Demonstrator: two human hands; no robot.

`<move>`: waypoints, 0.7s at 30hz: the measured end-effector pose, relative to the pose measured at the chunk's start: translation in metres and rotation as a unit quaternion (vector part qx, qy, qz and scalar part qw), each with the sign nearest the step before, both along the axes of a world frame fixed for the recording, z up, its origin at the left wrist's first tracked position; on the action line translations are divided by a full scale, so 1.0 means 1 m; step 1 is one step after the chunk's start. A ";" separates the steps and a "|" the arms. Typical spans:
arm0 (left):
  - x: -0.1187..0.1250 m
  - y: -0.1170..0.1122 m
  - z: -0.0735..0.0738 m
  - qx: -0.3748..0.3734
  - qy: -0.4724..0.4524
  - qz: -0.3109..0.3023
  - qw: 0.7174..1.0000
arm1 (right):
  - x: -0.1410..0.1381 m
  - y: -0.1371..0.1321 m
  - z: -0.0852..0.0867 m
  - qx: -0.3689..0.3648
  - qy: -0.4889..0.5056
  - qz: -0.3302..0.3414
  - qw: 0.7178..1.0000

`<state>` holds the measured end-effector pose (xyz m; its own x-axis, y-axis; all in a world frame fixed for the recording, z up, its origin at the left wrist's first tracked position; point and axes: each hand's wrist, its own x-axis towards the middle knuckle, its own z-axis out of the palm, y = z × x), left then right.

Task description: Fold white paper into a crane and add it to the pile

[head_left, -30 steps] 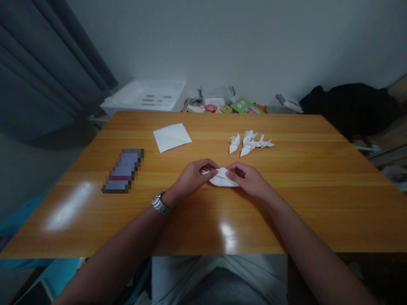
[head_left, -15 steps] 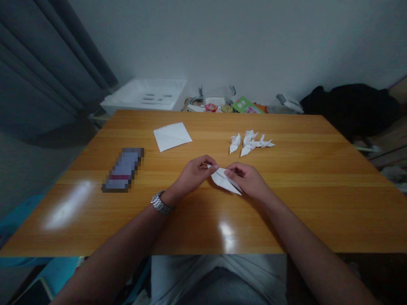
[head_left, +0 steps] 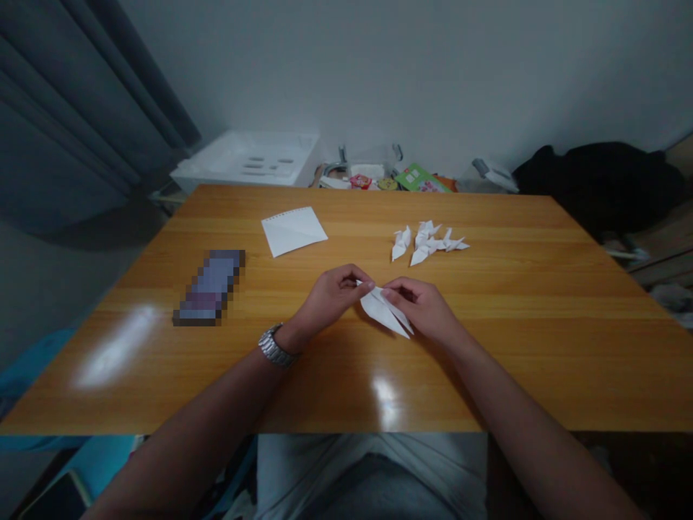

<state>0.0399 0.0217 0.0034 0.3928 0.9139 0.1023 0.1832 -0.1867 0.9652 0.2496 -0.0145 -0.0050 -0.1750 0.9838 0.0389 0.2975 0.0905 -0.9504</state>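
Between my two hands is a folded white paper (head_left: 383, 313), its pointed end split in two and aimed toward me. My left hand (head_left: 340, 290), with a metal watch on the wrist, pinches the paper's upper left corner between thumb and fingers. On the upper right edge, my right hand (head_left: 416, 302) grips it the same way, the curled fingers partly hidden behind the thumb. Just beyond my right hand lie several small folded paper birds (head_left: 425, 244), bunched together. A loose white sheet (head_left: 294, 231) with a perforated edge lies further off to the left.
The wooden table (head_left: 514, 318) extends on both sides of my arms. A blurred-out phone (head_left: 210, 287) lies at the left. Behind the far edge stand a white foam box (head_left: 243, 159) and a green packet (head_left: 422, 179) among small items. Dark cloth (head_left: 600, 180) is heaped at the right.
The folded paper has tilted slightly, its tip now lower and the two points further apart. Both hands keep their pinch in nearly the same place.
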 end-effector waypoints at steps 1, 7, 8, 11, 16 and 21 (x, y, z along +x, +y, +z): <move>0.001 0.000 0.000 -0.005 -0.010 0.002 1.000 | 0.000 0.000 0.001 0.003 -0.003 -0.004 1.000; 0.001 -0.001 0.000 -0.025 -0.022 0.006 0.999 | -0.001 -0.002 0.003 0.014 -0.007 -0.013 1.000; 0.001 -0.001 0.000 -0.028 -0.019 0.006 0.999 | -0.001 -0.002 0.003 0.013 -0.010 -0.011 1.000; -0.001 0.000 0.000 -0.044 -0.026 0.004 0.999 | 0.000 -0.002 0.003 0.013 -0.023 -0.003 1.000; -0.003 0.002 0.000 -0.064 -0.023 0.008 0.998 | 0.003 -0.002 0.004 0.019 -0.052 -0.001 0.998; -0.005 0.002 0.004 -0.081 -0.010 0.029 0.996 | 0.005 -0.002 0.005 0.019 -0.056 -0.006 0.998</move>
